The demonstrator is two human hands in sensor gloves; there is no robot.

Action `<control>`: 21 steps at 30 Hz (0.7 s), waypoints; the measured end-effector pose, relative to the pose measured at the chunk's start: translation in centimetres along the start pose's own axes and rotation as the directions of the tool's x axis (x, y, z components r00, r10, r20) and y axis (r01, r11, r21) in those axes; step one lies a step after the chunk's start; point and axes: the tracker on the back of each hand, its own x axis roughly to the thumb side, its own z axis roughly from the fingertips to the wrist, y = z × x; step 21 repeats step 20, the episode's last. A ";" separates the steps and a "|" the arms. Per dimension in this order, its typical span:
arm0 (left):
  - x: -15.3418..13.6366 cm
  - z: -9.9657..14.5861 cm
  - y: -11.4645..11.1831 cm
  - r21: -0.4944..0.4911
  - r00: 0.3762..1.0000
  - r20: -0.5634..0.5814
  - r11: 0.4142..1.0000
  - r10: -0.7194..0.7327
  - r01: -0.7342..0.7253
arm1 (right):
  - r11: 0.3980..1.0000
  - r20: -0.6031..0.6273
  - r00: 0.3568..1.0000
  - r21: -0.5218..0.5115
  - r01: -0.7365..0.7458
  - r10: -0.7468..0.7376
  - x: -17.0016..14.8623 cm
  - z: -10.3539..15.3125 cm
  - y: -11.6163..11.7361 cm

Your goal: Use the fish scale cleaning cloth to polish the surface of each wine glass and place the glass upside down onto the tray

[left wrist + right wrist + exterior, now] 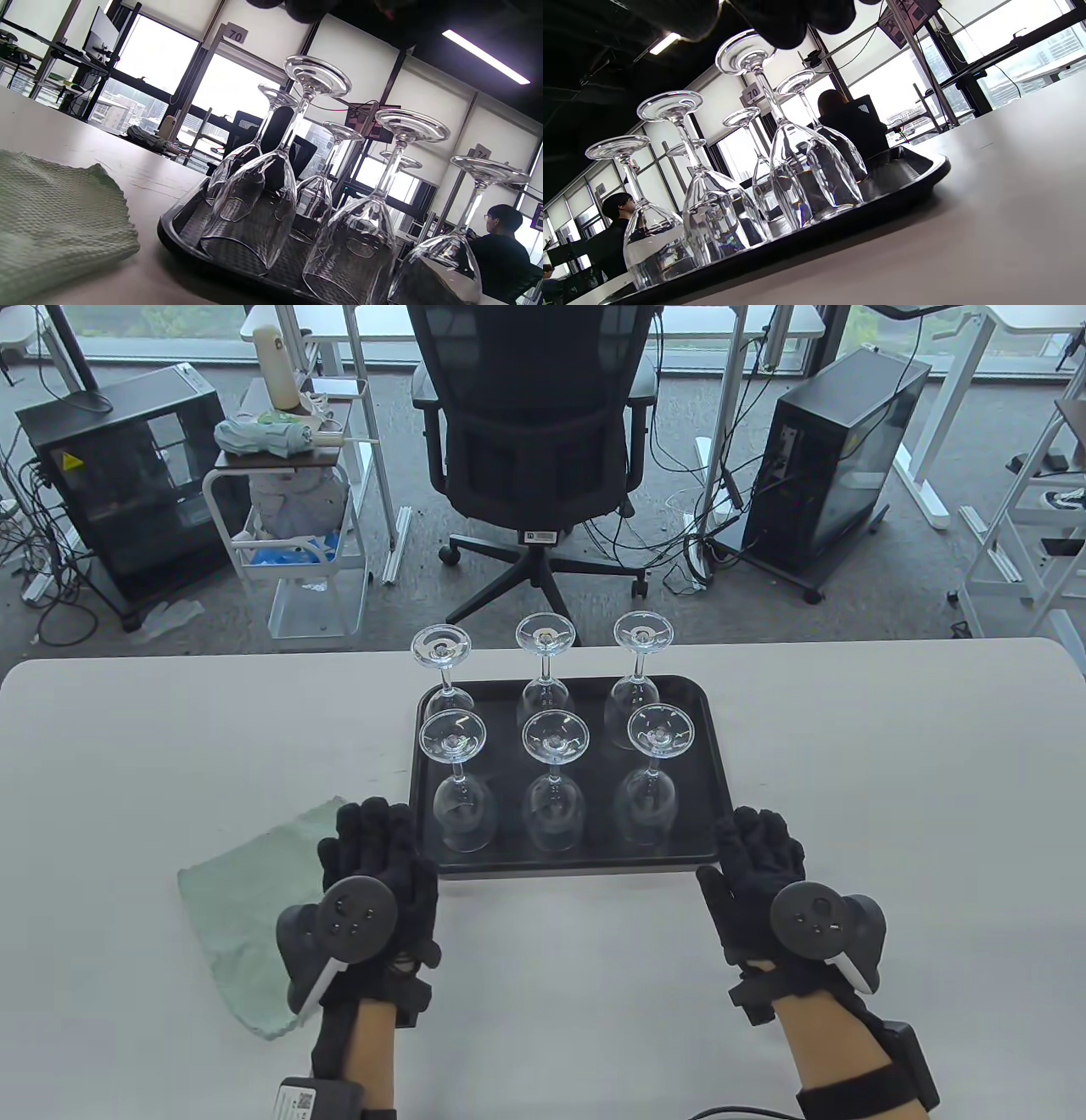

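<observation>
Several clear wine glasses (pixel 462 806) stand upside down in two rows on a black tray (pixel 577 867) at the table's middle. A pale green fish scale cloth (pixel 246 916) lies flat on the table, left of the tray's front corner. My left hand (pixel 373 848) rests over the cloth's right edge with its fingers near the tray's front-left corner, holding nothing. My right hand (pixel 764 857) lies by the front-right corner, also holding nothing. The left wrist view shows the cloth (pixel 55 216), the tray (pixel 178 237) and the glasses (pixel 254 207). The right wrist view shows the tray (pixel 903 173) and the glasses (pixel 806 169).
Beyond the table's far edge stand a black office chair (pixel 543 432), a white cart (pixel 288 517) and two computer towers (pixel 831 466). Bare white tabletop (pixel 916 780) lies to the right of the tray. A seated person (pixel 505 241) is in the background.
</observation>
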 end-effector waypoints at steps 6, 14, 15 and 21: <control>1.3 0.6 -2.5 -0.016 0.998 0.042 0.999 -0.047 0.048 | 1.000 0.015 1.000 0.003 -0.002 0.002 0.0 0.1 0.3; 2.0 -0.1 -3.8 -0.054 0.995 0.089 0.998 -0.040 0.045 | 1.000 -0.002 1.000 0.014 0.004 -0.004 -0.1 -0.1 0.7; 2.0 -0.1 -4.0 -0.054 0.995 0.089 0.998 -0.035 0.040 | 1.000 -0.003 1.000 0.016 0.005 -0.004 -0.1 -0.1 0.8; 1.9 -0.1 -4.1 -0.072 0.996 0.085 0.997 -0.020 0.026 | 1.000 -0.004 1.000 0.011 0.010 -0.010 -0.1 -0.1 0.8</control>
